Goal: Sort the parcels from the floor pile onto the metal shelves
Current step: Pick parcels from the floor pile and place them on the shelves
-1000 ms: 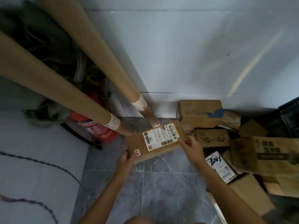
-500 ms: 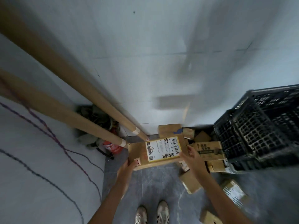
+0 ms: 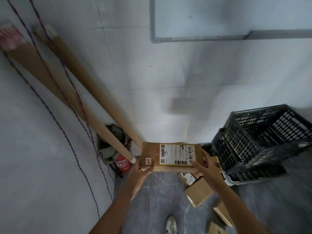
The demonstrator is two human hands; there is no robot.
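Observation:
A flat brown cardboard parcel [image 3: 152, 154] with a yellow-edged shipping label hangs in the air in front of me, label up. My left hand [image 3: 141, 171] grips its near left corner. My right hand [image 3: 203, 166] grips its right end, fingers curled round the edge. Below and to the right, several brown parcels [image 3: 198, 191] of the floor pile lie on the grey tiles. No metal shelf is in view.
Two long cardboard tubes [image 3: 94, 98] lean into the left corner over a red fire extinguisher [image 3: 122, 163] and some rags. Stacked black plastic crates [image 3: 256, 141] stand at the right. Thin cables [image 3: 72, 146] run down the left wall. My shoe [image 3: 171, 225] shows below.
I have stood up from the pile with the parcel in both hands. The floor and the pile have dropped away, and the crates and more of the wall have come into view.

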